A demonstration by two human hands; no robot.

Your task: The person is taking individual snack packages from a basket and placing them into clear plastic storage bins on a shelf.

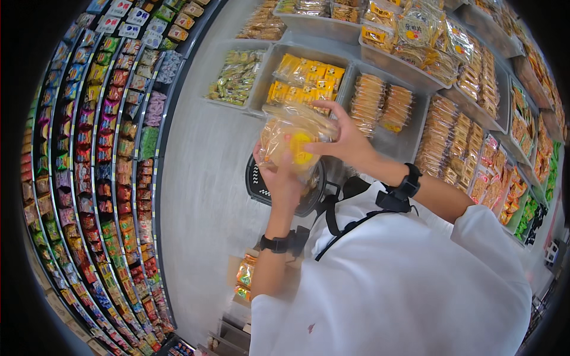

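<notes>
Clear plastic packs of round, flat snacks (279, 139), one with a round yellow label, are held between my two hands. The packs look blurred, so I cannot tell how many there are. My left hand (281, 180) grips the lower side, its fingers partly hidden behind the wrap. From the other side my right hand (347, 140) clasps the packs, thumb over the yellow label and fingers at the upper edge. Below them stands a black plastic shopping basket (254, 182), with its contents mostly hidden by the packs and my left hand.
Ahead, grey plastic bins hold yellow snack packets (307, 80), small green-wrapped snacks (238, 73) and rows of wrapped crackers (367, 102). More stacked bins (409, 64) line the right. Shelves of colourful packets (102, 133) run along the left. A cardboard box with orange packets (245, 273) sits by my left elbow.
</notes>
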